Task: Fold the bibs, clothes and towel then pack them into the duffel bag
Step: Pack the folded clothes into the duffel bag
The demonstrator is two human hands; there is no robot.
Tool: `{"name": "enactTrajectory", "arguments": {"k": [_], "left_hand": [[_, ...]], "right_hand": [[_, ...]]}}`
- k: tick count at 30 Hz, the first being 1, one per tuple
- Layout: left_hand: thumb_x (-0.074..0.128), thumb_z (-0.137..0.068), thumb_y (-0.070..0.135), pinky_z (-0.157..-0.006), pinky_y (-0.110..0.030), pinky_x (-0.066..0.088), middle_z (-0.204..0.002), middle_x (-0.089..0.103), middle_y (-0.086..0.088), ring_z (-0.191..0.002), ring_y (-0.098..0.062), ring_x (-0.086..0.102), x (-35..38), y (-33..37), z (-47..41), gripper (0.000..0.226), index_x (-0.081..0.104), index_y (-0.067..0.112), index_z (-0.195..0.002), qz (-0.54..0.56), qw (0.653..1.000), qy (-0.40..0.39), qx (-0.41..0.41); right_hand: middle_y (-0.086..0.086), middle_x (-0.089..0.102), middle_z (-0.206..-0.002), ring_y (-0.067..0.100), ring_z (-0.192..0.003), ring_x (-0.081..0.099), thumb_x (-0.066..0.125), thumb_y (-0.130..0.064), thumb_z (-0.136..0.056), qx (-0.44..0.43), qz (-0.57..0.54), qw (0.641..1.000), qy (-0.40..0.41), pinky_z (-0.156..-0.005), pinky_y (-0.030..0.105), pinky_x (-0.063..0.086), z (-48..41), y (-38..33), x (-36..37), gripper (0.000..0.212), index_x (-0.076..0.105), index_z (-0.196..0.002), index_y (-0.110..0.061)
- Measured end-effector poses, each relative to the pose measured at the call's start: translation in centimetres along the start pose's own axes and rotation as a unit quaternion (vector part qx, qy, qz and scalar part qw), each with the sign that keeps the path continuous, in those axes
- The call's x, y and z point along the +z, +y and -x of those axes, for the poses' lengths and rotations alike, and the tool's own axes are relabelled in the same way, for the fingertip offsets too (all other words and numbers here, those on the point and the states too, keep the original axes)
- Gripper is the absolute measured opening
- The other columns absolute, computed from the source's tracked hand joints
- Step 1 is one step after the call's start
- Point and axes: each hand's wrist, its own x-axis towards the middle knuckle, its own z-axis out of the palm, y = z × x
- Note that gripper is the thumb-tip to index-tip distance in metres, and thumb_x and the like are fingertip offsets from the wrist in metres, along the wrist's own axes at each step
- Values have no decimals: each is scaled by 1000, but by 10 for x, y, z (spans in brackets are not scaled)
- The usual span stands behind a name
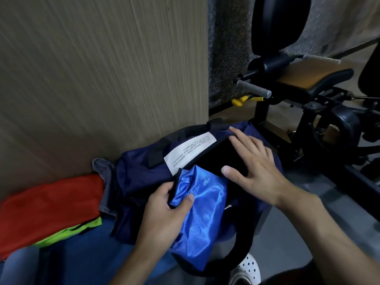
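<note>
A navy duffel bag [144, 173] with a white printed label lies open on the floor against a wood-grain panel. A folded shiny blue bib [203, 212] sits half inside its dark mouth. My left hand [164, 214] grips the bib's left edge together with the bag's black rim. My right hand [253, 161] lies flat with fingers spread over the open mouth, its fingertips on the far rim. To the left lie a red cloth [49, 210], a lime green bib [67, 233] beneath it, and a grey garment [104, 175] tucked behind the bag.
The wood-grain panel [102, 79] rises right behind the bag. A black exercise machine [308, 103] with a grey handle and yellow pins stands at the right. A blue surface [82, 258] spreads below the cloths. The bag's black strap [242, 249] loops over a white perforated shoe [246, 270].
</note>
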Motion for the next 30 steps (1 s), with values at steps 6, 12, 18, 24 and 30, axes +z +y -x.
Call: {"name": "enactTrajectory", "arguments": {"k": [6,12,18,24,30], "left_hand": [[72,-89,18,-68,-39,58,-76,75,-3,-72,-22,71,21,0,-19,2,70,18,-88,38,997,47,-54],[69,-93,18,-84,-50,59,-87,77,-8,-84,-29,74,51,-3,-69,6,69,12,-93,156,977,97,-109],[67,-93,14,-83,-43,58,-95,75,-13,-85,-29,71,85,-14,-115,11,68,6,-100,174,971,124,-104],[68,-87,18,-89,-38,56,-100,73,-4,-91,-25,70,103,-21,-134,23,65,11,-108,44,989,120,-75],[72,-84,21,-91,-40,53,-112,71,-11,-105,-32,66,109,-18,-129,44,56,13,-125,-122,989,71,-34]], "right_hand": [[-28,-6,-159,11,-143,11,17,-90,-76,-24,19,999,18,-110,33,13,-11,-6,-11,102,18,-154,-26],[-28,-8,-159,15,-145,10,24,-94,-70,-20,39,999,8,-111,37,16,-10,-3,-10,110,18,-155,-24],[-31,-11,-157,7,-143,5,45,-94,-55,-19,34,999,-1,-109,33,11,-16,-4,-14,125,15,-155,-25],[-32,-16,-155,-2,-138,-1,50,-92,-50,4,35,999,-27,-109,32,8,-10,6,-8,130,9,-156,-27],[-24,-12,-159,13,-145,3,37,-100,-52,24,59,998,-28,-112,36,7,-1,19,-5,127,0,-155,-35]]}}
